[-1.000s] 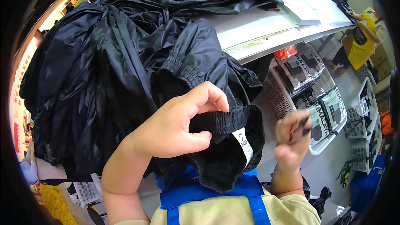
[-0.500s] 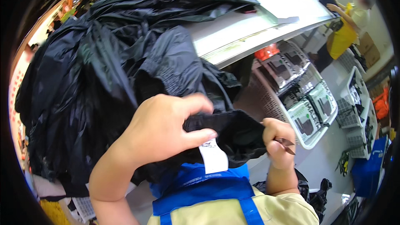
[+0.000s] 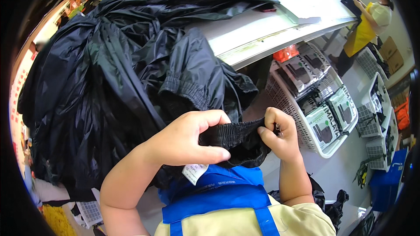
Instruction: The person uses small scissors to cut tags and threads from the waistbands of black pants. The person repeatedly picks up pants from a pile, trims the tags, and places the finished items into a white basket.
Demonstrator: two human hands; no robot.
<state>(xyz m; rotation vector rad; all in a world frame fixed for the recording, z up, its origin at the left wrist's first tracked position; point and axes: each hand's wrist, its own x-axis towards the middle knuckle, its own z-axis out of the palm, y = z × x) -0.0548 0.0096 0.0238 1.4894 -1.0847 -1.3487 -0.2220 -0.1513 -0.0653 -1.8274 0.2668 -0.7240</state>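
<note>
My left hand grips the near left side of a gathered elastic waistband on a black garment, fingers inside and thumb outside. Just below that thumb hangs a white label with fine print. At the band's right end my right hand is closed, pinching the edge between thumb and fingers. A small shiny bit shows by the right fingers; whatever else that palm holds is hidden. The waistband's opening sags between both hands, above my blue apron.
A large heap of thin black garments covers the left of the white table and hangs over its edge. Under the right side stands a white basket of packaged goods. More baskets, a blue bin and another person are farther right.
My hands have drawn closer together, and the waistband is now gathered between them. The label has shifted left. The brown pointed tool seen in my right hand is now hidden.
</note>
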